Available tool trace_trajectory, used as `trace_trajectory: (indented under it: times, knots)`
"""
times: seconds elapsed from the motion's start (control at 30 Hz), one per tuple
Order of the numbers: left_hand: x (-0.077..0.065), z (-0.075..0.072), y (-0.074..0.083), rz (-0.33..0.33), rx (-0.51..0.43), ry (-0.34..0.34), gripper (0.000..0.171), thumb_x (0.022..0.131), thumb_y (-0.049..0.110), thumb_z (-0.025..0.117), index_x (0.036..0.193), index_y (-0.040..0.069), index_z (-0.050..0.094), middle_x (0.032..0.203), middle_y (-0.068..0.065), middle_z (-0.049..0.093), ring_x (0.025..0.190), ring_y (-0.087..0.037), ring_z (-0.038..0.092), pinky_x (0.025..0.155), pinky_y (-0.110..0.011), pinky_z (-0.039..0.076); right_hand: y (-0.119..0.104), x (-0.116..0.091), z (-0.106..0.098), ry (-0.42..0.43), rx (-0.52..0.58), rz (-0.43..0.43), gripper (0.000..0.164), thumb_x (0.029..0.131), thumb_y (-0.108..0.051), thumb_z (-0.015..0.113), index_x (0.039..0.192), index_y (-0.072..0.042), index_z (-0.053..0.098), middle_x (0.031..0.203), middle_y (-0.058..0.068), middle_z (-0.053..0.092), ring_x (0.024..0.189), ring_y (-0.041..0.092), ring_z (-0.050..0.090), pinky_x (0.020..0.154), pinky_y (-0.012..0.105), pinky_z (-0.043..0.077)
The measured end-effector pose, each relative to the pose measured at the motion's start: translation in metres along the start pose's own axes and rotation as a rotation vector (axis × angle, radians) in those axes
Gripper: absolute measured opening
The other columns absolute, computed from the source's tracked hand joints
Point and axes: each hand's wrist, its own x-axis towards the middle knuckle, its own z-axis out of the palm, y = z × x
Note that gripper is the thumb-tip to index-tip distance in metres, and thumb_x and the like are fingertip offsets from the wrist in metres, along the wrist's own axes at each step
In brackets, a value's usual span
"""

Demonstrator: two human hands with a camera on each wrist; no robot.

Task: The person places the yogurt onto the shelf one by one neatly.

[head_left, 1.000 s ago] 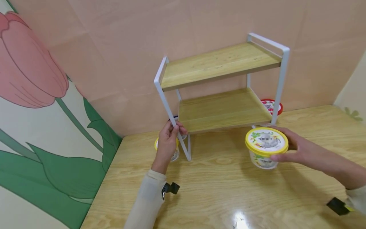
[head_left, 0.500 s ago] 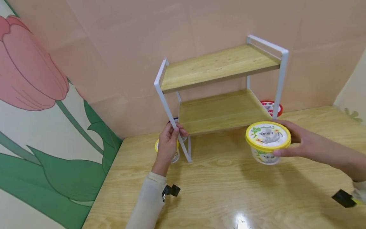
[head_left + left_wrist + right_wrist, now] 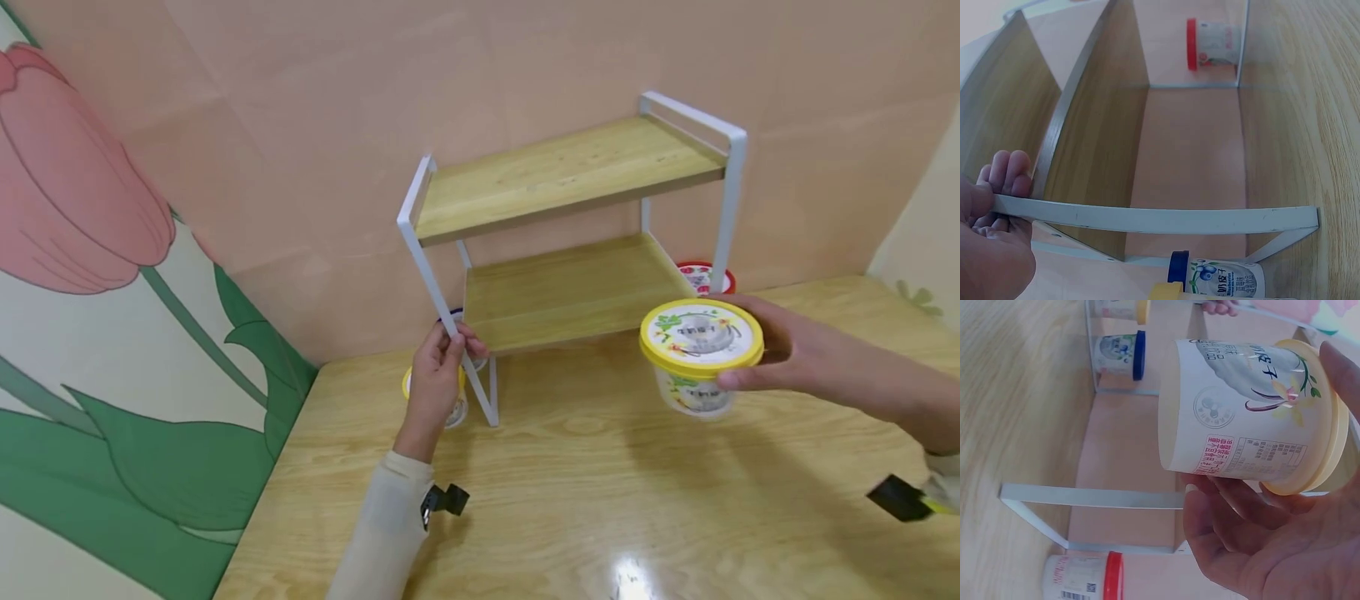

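Note:
A two-tier rack with wooden boards (image 3: pixel 577 287) and a white metal frame stands on the table by the wall. My left hand (image 3: pixel 433 379) grips its front left leg, thumb on one side and fingers curled behind, at the height of the lower board. My right hand (image 3: pixel 787 354) holds a tub with a yellow lid (image 3: pixel 701 342) from its right side, thumb near the lid. That tub hangs upright in the air, in front of the rack's right end. In the right wrist view the fingers (image 3: pixel 1229 519) curl against its side.
A red-lidded tub (image 3: pixel 1213 44) stands on the table past the rack's right end. At the left end are a blue-lidded tub (image 3: pixel 1225 278) and another yellow-lidded tub (image 3: pixel 456 408), partly hidden by my left hand. Pink cloth (image 3: pixel 315 167) covers the wall behind.
My right hand has raised the yellow-lidded tub, bringing it up toward the level of the lower board. The left hand keeps its grip on the rack leg.

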Motion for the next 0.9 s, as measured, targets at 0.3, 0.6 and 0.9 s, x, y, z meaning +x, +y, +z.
trace_trajectory:
  times: [0.3, 0.6, 0.9]
  knots:
    - [-0.001, -0.002, 0.002, 0.006, 0.001, 0.006, 0.020, 0.105, 0.005, 0.043, 0.106, -0.012, 0.053, 0.086, 0.002, 0.065, 0.085, -0.008, 0.067, 0.087, -0.027, 0.059, -0.013, 0.001, -0.013, 0.014, -0.094, 0.041, 0.092, 0.090, -0.014, 0.073, 0.160, -0.016, 0.013, 0.143, 0.009, 0.050, 0.107, -0.011, 0.054, 0.076, 0.018, 0.054]
    - [0.000, 0.001, 0.000, 0.010, -0.004, 0.017, 0.019, 0.105, 0.003, 0.042, 0.105, -0.013, 0.054, 0.085, -0.001, 0.065, 0.083, -0.009, 0.067, 0.083, -0.025, 0.058, -0.029, 0.005, -0.019, 0.033, -0.081, 0.011, 0.081, 0.090, -0.010, 0.072, 0.154, -0.030, 0.027, 0.129, -0.011, 0.061, 0.109, -0.004, 0.058, 0.078, 0.017, 0.053]
    - [0.001, 0.002, 0.001, 0.002, 0.006, 0.028, 0.018, 0.104, 0.001, 0.043, 0.105, -0.012, 0.055, 0.086, -0.007, 0.066, 0.082, -0.009, 0.066, 0.083, -0.024, 0.058, -0.039, 0.009, -0.031, 0.087, -0.127, 0.013, 0.081, 0.087, -0.012, 0.076, 0.153, -0.029, 0.031, 0.124, -0.015, 0.064, 0.107, -0.007, 0.059, 0.076, 0.015, 0.051]
